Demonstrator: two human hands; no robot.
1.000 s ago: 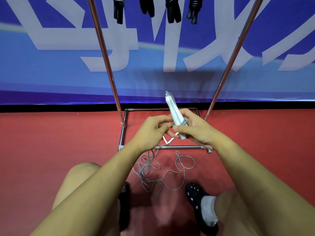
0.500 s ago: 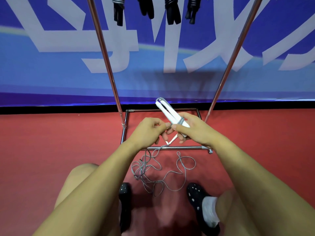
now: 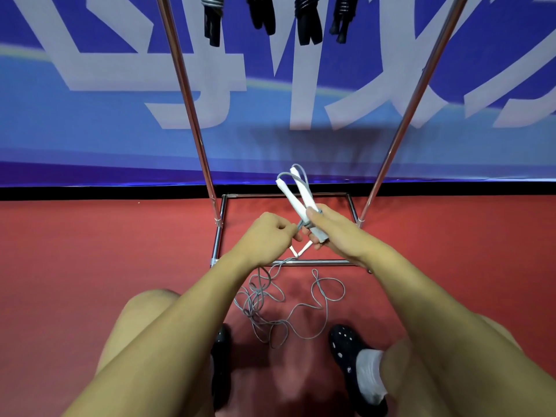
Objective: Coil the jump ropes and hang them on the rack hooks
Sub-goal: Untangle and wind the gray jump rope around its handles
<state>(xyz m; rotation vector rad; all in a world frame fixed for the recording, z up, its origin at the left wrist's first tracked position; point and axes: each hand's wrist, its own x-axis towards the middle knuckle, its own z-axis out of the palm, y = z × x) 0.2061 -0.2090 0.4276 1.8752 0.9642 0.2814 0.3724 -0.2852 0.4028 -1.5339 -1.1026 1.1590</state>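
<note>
Red sports flooring (image 3: pixel 90 281) is running up to a blue banner (image 3: pixel 90 130) with big pale lettering, and a person is crouching on it in front of a metal rack (image 3: pixel 388 164). Starting at the hands: the right hand (image 3: pixel 334 233) is curling its fingers and thumb round the two white handles (image 3: pixel 296 197) of a jump rope, holding them side by side so they are angling up and away, with a short grey loop showing at their far tips. The left hand (image 3: pixel 264 236), just beside it, is closing its fingers on the grey cord (image 3: pixel 298 227) where it is crossing the handles, apparently winding it round them; how tightly it is pinching cannot be told. Outward from there, the rest of the cord is trailing down into a loose tangle (image 3: pixel 270 305) on the floor, between the two black shoes (image 3: pixel 346 344) and near the rack's base bar. The rope is looking light and thin, the cord limp, springy and likely to kink or snag on itself, so the stiff handles are the sure place to grip while the slack is being fed through the fingers. Farther off, along the top edge, several dark coiled ropes (image 3: pixel 307 22) are already hanging from the rack.
</note>
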